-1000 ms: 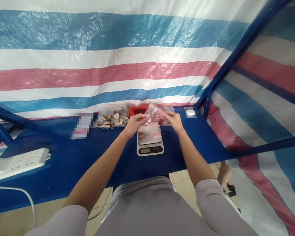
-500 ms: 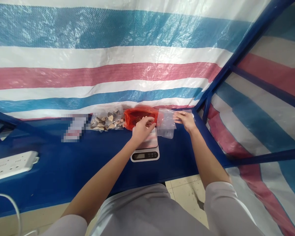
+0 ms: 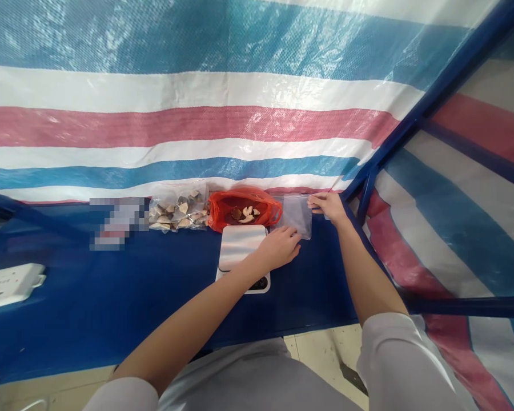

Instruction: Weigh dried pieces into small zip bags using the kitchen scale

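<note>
The clear plastic bag (image 3: 295, 217) lies flat on the blue tabletop (image 3: 154, 291), just right of the digital scale (image 3: 240, 248). It looks empty and smooth, w/ no pieces visible inside. Its top edge sits right by the red plastic bag (image 3: 265, 208), nearly touching.

The R hand (image 3: 328, 206) is at the bag's upper right corner, R fingers (image 3: 316, 200) pressed together and pinching that corner. The L hand (image 3: 278, 247) lies palm-down, just off the bag's lower left edge, above the scale's right side. L fingers (image 3: 293, 242) are together and extended, not pinching anything (whether the tips actually touch the plastic is hard to tell).

As things stand, the scale's platform is bare, the pieces are all in bags, and the clear bag holds nothing visible. The L forearm covers the scale's display, so no reading shows. The red bag is open at the top, w/ a few pale and dark chunks inside. To its left is a second clear bag (image 3: 177, 210) full of pale brown chunks, then a pixelated packet (image 3: 117, 222). Further left is a white power strip (image 3: 8, 283). Behind it all hangs a striped tarp (image 3: 197, 128) on a blue metal frame (image 3: 415, 108).
</note>
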Available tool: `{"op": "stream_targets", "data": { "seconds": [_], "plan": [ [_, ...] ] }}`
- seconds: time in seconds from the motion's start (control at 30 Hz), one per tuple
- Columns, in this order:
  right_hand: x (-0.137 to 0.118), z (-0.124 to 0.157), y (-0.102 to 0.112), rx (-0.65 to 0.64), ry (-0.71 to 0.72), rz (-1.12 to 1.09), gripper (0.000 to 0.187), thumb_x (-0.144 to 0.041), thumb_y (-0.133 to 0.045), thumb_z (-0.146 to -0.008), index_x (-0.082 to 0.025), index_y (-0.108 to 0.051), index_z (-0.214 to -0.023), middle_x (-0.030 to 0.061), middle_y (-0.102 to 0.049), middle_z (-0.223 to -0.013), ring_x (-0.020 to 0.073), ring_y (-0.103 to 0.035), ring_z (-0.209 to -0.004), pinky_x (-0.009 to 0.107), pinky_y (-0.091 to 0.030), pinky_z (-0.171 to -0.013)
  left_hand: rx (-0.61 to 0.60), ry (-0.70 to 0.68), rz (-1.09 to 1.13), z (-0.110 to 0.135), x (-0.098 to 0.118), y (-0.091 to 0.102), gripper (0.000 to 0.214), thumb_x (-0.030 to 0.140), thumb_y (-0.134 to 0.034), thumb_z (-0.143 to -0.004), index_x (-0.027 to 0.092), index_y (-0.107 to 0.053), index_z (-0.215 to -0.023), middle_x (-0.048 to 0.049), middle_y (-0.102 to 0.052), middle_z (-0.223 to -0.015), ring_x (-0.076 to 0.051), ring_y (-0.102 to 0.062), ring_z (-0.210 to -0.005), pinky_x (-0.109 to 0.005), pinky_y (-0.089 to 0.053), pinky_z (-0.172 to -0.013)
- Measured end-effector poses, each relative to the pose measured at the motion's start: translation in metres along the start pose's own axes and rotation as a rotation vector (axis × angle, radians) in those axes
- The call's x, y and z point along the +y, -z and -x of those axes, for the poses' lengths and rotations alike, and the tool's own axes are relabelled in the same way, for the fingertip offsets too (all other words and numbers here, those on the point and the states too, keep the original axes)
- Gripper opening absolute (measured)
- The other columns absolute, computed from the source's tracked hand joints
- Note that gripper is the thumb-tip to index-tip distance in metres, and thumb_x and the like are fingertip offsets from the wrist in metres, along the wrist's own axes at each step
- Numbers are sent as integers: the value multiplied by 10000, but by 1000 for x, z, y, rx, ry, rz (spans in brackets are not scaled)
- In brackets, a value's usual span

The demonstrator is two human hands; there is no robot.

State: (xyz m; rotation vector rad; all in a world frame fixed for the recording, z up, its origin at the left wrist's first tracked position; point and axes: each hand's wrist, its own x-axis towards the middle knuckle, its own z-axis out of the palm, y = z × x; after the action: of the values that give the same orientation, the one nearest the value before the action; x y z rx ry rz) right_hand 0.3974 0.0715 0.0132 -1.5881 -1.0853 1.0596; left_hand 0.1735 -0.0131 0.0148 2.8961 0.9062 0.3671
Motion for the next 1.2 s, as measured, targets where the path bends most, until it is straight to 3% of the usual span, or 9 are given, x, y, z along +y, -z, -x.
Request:
{"op": "stream_targets", "data": {
  "seconds": [0.17,0.27,0.37,0.5,0.63,0.77,1.2],
  "plan": [
    [1,-10,-18,27,103,209,116,-241,-718,-841,-146,-763,-890,62,-785,-822,166,-745,-707,246,-621,-604,-40,61,-28,-2,0,-7,296,276,-487,-988,116,-620,-1198,-170,-642,-1236,-296,-623,-1139,-415,-523,-958],
    [0,-10,-28,43,207,442,171,-263,-670,-867,-170,-786,-950,67,-798,-901,213,-760,-818,329,-635,-750,-47,95,-56,-1,0,-13,357,315,-517,-983,88,-608,-1243,-197,-616,-1316,-315,-587,-1228,-422,-481,-1036],
    [-3,-3,-32,138,289,721,213,-287,-657,-886,-219,-793,-1036,73,-802,-1012,270,-744,-1008,410,-576,-948,-66,140,-83,0,2,-18,450,358,-529,-983,58,-576,-1314,-218,-593,-1381,-326,-566,-1282,-421,-441,-1087],
    [-2,15,-31,203,397,926,296,-303,-611,-931,-236,-749,-1184,89,-774,-1152,311,-728,-1068,460,-557,-977,-90,189,-97,-1,6,-23,527,410,-523,-985,36,-558,-1356,-245,-558,-1444,-346,-533,-1349,-429,-404,-1125],
    [13,26,-32,-2,672,960,297,-270,-576,-952,-239,-736,-1200,70,-717,-1295,262,-699,-1152,402,-555,-1012,-82,258,-100,-3,9,-28,577,445,-514,-986,12,-553,-1366,-278,-532,-1466,-368,-511,-1380,-456,-392,-1137],
    [30,21,-35,-186,813,994,307,-266,-577,-958,-209,-729,-1218,91,-676,-1361,252,-633,-1273,398,-509,-1097,-64,283,-99,-5,10,-30,604,445,-527,-980,-12,-542,-1374,-297,-530,-1459,-374,-514,-1379,-468,-389,-1145],
    [39,5,-35,-287,912,1054,368,-264,-483,-1002,-203,-695,-1297,95,-635,-1411,274,-571,-1352,459,-419,-1187,-46,291,-75,-8,8,-41,627,464,-524,-972,-30,-538,-1359,-319,-525,-1453,-381,-507,-1385,-463,-394,-1129]
  ]
}}
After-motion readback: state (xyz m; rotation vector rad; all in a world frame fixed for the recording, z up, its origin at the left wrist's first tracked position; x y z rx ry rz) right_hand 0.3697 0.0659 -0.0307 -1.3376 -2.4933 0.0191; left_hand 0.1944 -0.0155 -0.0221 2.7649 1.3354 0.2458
